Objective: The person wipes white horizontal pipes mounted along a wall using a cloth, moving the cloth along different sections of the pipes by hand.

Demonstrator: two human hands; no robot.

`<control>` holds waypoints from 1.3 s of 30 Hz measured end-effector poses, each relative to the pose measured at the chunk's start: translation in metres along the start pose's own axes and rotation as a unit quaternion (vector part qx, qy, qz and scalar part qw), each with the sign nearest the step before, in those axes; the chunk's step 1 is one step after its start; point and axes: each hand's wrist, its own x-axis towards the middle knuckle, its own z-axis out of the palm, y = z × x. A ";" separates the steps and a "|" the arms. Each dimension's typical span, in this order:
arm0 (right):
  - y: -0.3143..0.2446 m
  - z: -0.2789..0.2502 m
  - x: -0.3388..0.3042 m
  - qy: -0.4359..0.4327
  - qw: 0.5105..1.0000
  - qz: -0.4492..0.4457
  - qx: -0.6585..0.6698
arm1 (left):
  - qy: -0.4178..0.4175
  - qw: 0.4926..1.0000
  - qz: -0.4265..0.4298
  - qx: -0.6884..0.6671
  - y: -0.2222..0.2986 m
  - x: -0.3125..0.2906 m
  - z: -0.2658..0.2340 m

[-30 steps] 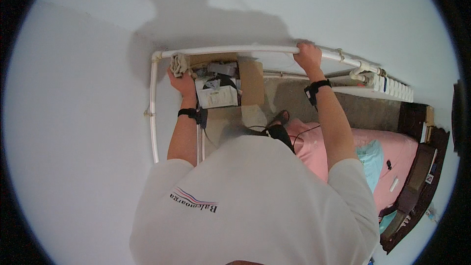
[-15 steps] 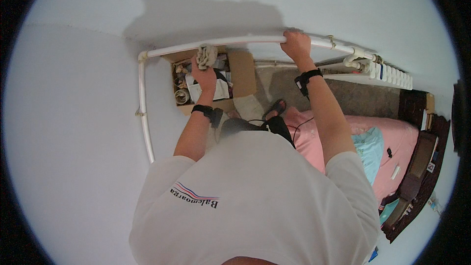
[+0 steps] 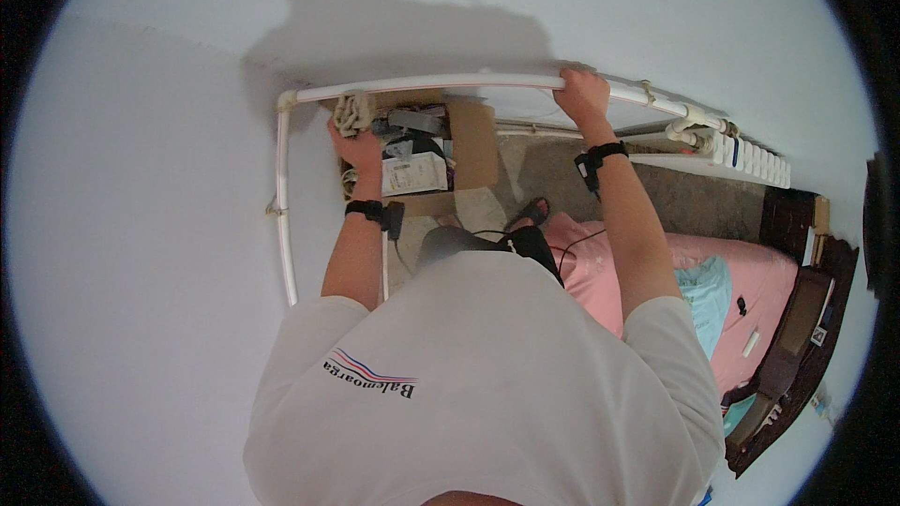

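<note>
Seen from above: two bare hands raised, well apart, before a pale wall (image 3: 141, 244). In the left hand (image 3: 356, 147), a crumpled grey-beige cloth (image 3: 353, 115), gripped in curled fingers near the left end of a long white pipe (image 3: 459, 81), just beside its corner. Overlapping the pipe's lower edge from this angle; impossible to tell whether actually touching it. Clamped around the same pipe, well to the right of the cloth: the right hand (image 3: 584, 96), fingers over the top. On each wrist, a black band (image 3: 375, 215) with a small dark device.

Lower down, partly behind the left hand and forearm, an open cardboard box (image 3: 475, 145), flap spread to the right, packed with odds and ends, among them a white packet (image 3: 415, 174). Towards the right, a white radiator (image 3: 750, 164), with grey-brown floor (image 3: 694, 201) below. Nearer, a pink-covered bed (image 3: 764, 267) bearing a light blue bundle (image 3: 706, 295), and at its right end a dark headboard (image 3: 783, 373).

Filling the lower middle, a pale shirt (image 3: 478, 347) with chest stripes; past the hem, dark trousers (image 3: 537, 251) and a sandal (image 3: 536, 210). Across the wall above, a large soft shadow (image 3: 431, 33).
</note>
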 end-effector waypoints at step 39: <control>0.001 0.005 -0.001 0.012 0.999 0.012 0.031 | -0.061 0.997 0.045 0.021 0.063 -0.018 0.025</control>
